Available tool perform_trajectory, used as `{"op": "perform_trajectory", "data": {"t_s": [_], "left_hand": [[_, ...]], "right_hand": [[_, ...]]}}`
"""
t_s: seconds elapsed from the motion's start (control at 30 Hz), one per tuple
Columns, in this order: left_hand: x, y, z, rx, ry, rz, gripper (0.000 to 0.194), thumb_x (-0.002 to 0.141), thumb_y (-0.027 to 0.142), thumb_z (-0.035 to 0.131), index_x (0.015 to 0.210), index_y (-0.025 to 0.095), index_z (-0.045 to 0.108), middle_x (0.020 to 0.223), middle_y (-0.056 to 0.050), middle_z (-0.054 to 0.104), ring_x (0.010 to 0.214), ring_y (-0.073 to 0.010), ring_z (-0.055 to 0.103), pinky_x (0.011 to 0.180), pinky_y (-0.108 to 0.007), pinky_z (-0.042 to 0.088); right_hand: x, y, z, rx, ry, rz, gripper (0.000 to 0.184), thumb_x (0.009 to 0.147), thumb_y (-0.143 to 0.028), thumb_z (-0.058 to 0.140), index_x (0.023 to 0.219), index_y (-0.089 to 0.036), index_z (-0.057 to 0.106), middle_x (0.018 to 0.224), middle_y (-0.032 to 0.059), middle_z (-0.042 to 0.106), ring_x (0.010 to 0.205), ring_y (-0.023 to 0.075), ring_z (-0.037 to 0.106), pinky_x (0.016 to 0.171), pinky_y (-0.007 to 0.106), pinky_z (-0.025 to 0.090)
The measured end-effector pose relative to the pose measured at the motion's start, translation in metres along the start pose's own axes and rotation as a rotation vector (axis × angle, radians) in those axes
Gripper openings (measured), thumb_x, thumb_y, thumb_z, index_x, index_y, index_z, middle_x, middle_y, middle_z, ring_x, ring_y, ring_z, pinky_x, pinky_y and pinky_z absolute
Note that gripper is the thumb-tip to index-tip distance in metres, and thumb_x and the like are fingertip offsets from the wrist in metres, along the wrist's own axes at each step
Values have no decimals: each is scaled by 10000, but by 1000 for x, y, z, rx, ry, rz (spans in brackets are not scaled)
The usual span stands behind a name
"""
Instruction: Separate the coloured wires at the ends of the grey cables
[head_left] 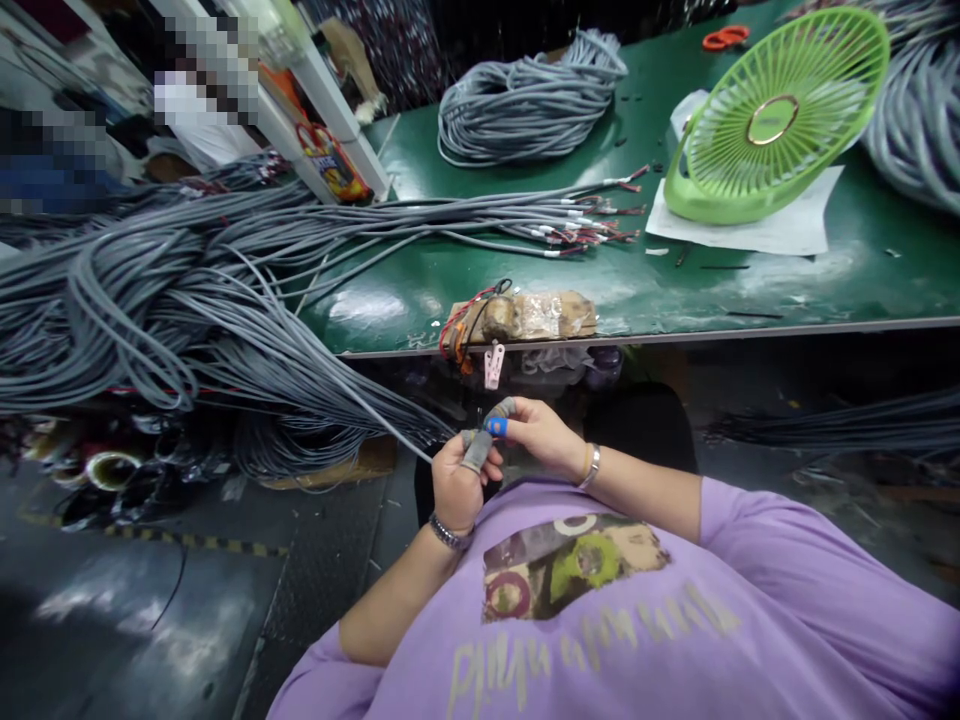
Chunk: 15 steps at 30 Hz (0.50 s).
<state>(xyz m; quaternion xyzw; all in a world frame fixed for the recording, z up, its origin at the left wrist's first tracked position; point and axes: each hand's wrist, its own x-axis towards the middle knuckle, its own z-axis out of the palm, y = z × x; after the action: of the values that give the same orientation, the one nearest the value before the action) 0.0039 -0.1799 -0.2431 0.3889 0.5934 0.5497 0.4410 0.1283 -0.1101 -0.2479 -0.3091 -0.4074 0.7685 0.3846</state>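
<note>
Close in front of my purple shirt, my left hand (pixel 456 490) is closed around a grey cable (pixel 401 438) that comes in from the big bundle on the left. Grey coverings wrap its thumb and a fingertip. Meeting it fingertip to fingertip, my right hand (pixel 546 436) is pinched closed, with a blue band (pixel 496 427) on the thumb and a grey covering on the index finger. The cable's tip and whatever lies between the right fingertips are hidden by the fingers.
Grey cables (pixel 142 290) heap at left, some with stripped ends on the green table (pixel 690 290). A board with wires (pixel 555 315) lies at its edge, a pink clip (pixel 493 366) below. Behind are a coil (pixel 525 105), a green fan (pixel 780 120) and orange-handled scissors (pixel 724 38).
</note>
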Motion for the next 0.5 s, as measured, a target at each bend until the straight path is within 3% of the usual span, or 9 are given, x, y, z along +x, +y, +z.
{"op": "perform_trajectory", "data": {"t_s": [0.23, 0.5], "left_hand": [[3, 4, 2, -78, 53, -18, 277, 793, 377, 657, 653, 146, 597, 543, 15, 617, 380, -56, 516, 360, -151, 308], [8, 7, -9, -79, 36, 25, 268, 790, 389, 666, 688, 145, 622, 553, 11, 625, 372, -58, 514, 351, -154, 323]], "right_hand": [[0, -1, 2, 82, 32, 47, 314, 619, -384, 811, 760, -158, 644, 692, -12, 610, 596, 83, 504, 547, 219, 385], [14, -7, -27, 227, 158, 95, 412, 701, -542, 728, 793, -154, 623, 704, -11, 589, 560, 64, 489, 520, 197, 429]]}}
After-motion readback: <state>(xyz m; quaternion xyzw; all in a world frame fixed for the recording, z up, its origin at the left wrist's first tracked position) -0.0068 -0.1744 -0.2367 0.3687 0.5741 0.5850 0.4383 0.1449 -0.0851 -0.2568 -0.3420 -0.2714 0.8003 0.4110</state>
